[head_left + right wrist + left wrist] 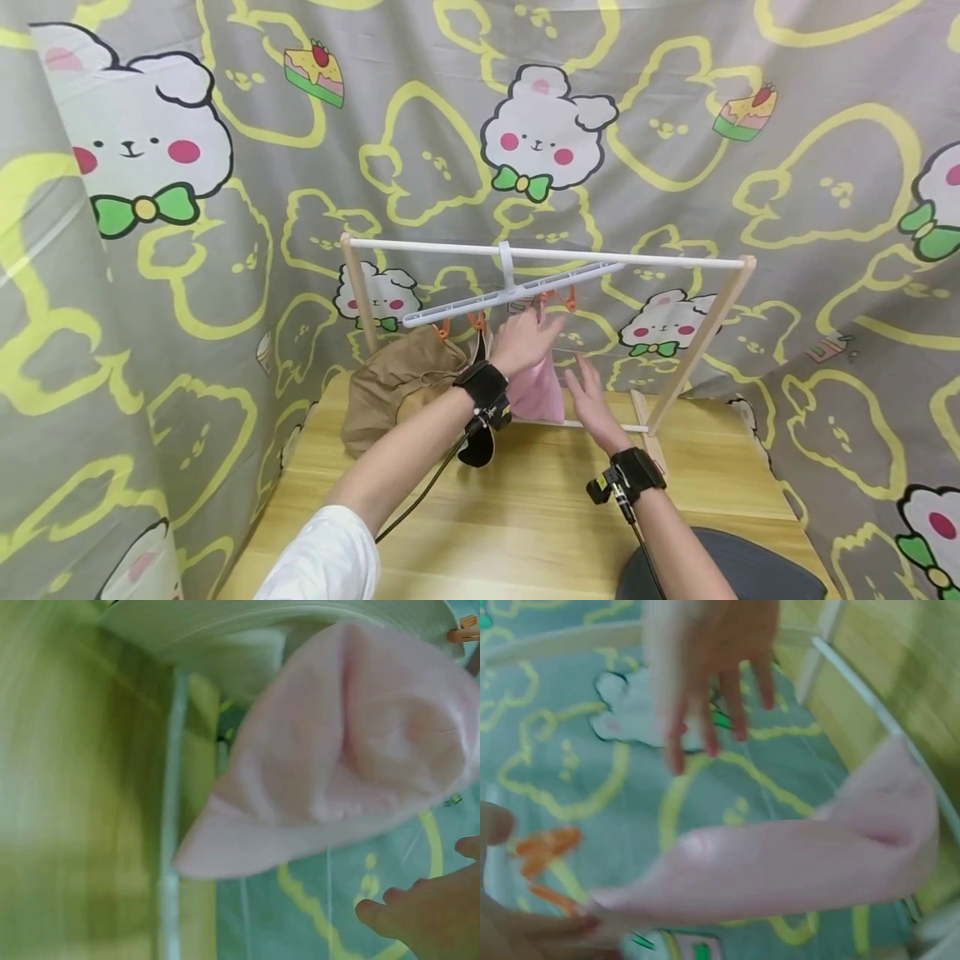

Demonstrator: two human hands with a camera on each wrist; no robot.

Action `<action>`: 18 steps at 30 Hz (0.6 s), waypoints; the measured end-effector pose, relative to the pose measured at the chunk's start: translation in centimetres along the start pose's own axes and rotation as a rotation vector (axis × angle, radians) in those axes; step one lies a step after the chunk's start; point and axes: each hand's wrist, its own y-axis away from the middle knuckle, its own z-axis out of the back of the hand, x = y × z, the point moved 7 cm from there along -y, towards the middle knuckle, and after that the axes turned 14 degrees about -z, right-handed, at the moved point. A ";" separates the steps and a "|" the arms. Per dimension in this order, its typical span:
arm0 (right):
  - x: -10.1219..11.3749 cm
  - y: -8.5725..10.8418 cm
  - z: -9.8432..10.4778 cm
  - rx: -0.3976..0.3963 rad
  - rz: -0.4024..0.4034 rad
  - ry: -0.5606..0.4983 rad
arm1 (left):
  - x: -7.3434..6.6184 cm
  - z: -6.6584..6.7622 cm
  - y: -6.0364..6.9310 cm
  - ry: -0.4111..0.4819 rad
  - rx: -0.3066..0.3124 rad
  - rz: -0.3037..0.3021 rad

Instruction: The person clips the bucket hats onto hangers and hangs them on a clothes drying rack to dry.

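Note:
A pale blue-grey hanger [517, 292] with orange clips [572, 298] hangs tilted from a white rail. Beneath it hangs a pink cloth item [300, 765], hat-like in shape. My left hand [527, 340] is at its top, fingers extended beside an orange clip [547, 847]; in the left wrist view the thumb stands apart from the fingers, whose tips meet the cloth's narrow end. My right hand [592, 402] is to the right of the pink item, fingers spread, touching nothing. Left of my left hand hangs a brown fabric item [401, 379], partly hidden by my arm.
A wooden-legged rack carries the white rail [645, 258] on a wooden table [540, 508]. Its right post [701, 346] stands beyond my right hand. A dark rounded object [731, 567] lies at the front right. Patterned curtain [652, 142] surrounds the table.

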 end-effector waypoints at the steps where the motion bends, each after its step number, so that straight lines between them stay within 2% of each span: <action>1: -0.6 0.5 0.3 -0.006 -0.002 0.014 | -0.5 0.1 0.1 -0.004 -0.018 -0.006; 5: -3.4 2.8 2.6 -0.063 0.005 0.052 | -2.4 0.2 0.7 0.058 -0.056 -0.017; 7: -5.1 4.2 4.3 -0.097 0.015 0.045 | -3.0 -0.1 0.9 0.152 -0.074 0.000; 10: -8.0 6.8 6.9 -0.160 -0.011 0.008 | -3.4 -1.0 1.1 0.369 -0.076 0.053; 14: -12.4 10.8 9.4 -0.299 -0.151 -0.010 | -2.7 -2.7 0.7 0.639 -0.077 0.157; 18: -16.8 14.4 11.5 -0.525 -0.314 0.032 | -1.4 -3.5 -0.5 0.718 -0.124 0.229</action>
